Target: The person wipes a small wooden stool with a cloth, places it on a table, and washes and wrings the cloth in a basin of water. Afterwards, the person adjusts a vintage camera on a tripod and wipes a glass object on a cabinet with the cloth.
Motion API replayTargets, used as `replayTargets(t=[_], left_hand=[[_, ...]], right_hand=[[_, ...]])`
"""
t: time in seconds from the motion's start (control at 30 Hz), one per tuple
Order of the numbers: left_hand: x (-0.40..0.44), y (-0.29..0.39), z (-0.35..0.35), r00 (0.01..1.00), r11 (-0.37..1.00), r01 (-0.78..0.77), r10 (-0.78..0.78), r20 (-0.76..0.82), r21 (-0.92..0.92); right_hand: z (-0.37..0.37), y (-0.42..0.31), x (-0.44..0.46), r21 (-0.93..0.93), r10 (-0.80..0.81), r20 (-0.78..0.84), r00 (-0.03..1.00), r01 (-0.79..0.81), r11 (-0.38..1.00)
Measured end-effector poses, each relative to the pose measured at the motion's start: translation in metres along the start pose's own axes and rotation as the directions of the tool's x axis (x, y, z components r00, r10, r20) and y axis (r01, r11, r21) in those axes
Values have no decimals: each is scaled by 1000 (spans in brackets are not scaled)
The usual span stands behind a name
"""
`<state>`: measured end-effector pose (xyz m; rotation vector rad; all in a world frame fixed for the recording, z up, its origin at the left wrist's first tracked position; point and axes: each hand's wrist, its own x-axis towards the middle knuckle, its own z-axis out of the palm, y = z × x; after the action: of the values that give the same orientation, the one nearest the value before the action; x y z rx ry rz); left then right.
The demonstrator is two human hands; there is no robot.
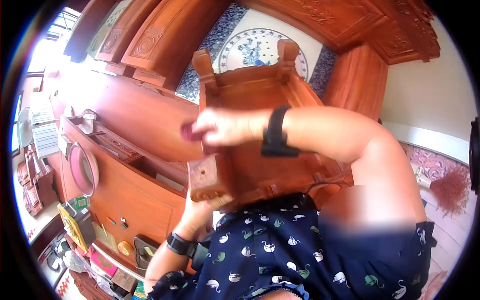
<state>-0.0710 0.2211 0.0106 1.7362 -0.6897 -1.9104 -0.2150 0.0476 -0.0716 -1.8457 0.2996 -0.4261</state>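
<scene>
A carved wooden stool or small table (250, 107) lies tipped over against my lap, its hollow underside facing me and its short legs pointing outward. My left hand (202, 207) grips the near-left leg (204, 172) from below; that leg's end shows a small dark hole. Over the frame's left edge, my right hand (220, 127) is closed around a dark red, cloth-like piece (189, 131). Motion blur hides what exactly it is. Two more legs stick out at the far side, one at left (202, 62) and one at right (287, 52).
To the left is a large wooden surface (145, 205) with a pink-rimmed round basin (84, 170), a yellow-and-black box (75, 227) and small items. Wooden cabinets (155, 40) stand ahead around a patterned floor tile (265, 25). A reddish broom (450, 190) lies at right.
</scene>
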Motion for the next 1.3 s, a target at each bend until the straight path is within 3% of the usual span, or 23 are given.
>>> replayTargets(t=[0.03,0.07,0.13,0.2,0.23,0.3,0.37,0.43,0.47,0.5,0.57,0.6,0.67,0.77,0.8,0.83,0.97,1.03,1.1,1.17,1.2,1.23,1.3], left_hand=[[0,-1,-4,998,997,54,-55,10,59],[3,-10,-4,1000,994,-10,10,-1,-109],[5,-12,-7,999,999,45,-45,7,-19],[4,-11,-10,996,997,79,-80,47,10],[3,-12,-12,995,996,89,-89,41,7],[7,-11,-15,996,980,-55,41,75,191],[5,-19,-15,994,975,-86,71,80,206],[7,-23,-15,982,954,-178,158,100,241],[10,-21,-16,955,860,-292,234,185,420],[10,-38,-18,955,858,-292,236,181,423],[12,-86,-26,997,998,10,-15,79,63],[12,-51,-24,942,809,-334,274,191,484],[12,-50,-22,949,839,-312,256,183,445],[12,-38,-19,950,895,-308,273,150,323],[12,-36,-18,946,906,-321,295,133,276],[14,-35,-17,947,909,-319,293,132,269],[12,-32,-17,948,938,-303,280,149,167],[13,-31,-17,949,948,-298,281,145,115],[12,-31,-18,943,932,-316,288,168,176],[12,-31,-18,950,949,-292,273,152,119],[12,-30,-18,956,961,-267,256,139,66],[13,-30,-18,956,960,-271,260,136,65],[13,-32,-20,947,933,-307,280,159,186]], right_hand=[[25,10,-4,-87,-154,-9,988,153,984],[46,16,-16,-35,-177,2,984,177,984],[46,17,-21,30,-202,16,979,202,979],[27,29,-12,-127,-388,269,882,432,893],[25,39,-6,-89,-339,271,901,374,923],[22,48,9,-76,-378,288,880,414,907],[18,64,20,-88,-308,258,916,340,936],[0,103,22,-310,-162,136,977,197,930],[-8,132,25,-415,-89,100,991,123,901],[-13,162,27,-530,-23,30,999,36,847],[-28,185,36,-610,175,-18,984,-149,778],[-33,191,39,-658,227,-58,972,-208,723],[-36,204,47,-771,255,-200,946,-312,555],[-32,197,55,-627,-44,-484,874,-311,714],[-28,196,56,-605,-95,-431,897,-209,768],[-20,203,58,-558,18,-282,959,-180,810],[-2,212,34,-545,116,-192,975,-204,813],[-3,210,19,-530,124,-308,943,-278,801],[-12,207,15,-562,236,-277,931,-357,746],[-28,178,27,-533,378,-341,860,-509,676],[-24,178,33,-452,324,-535,780,-588,671],[-21,178,39,-456,319,-533,783,-584,672],[-12,178,46,-321,286,-531,798,-502,803]])
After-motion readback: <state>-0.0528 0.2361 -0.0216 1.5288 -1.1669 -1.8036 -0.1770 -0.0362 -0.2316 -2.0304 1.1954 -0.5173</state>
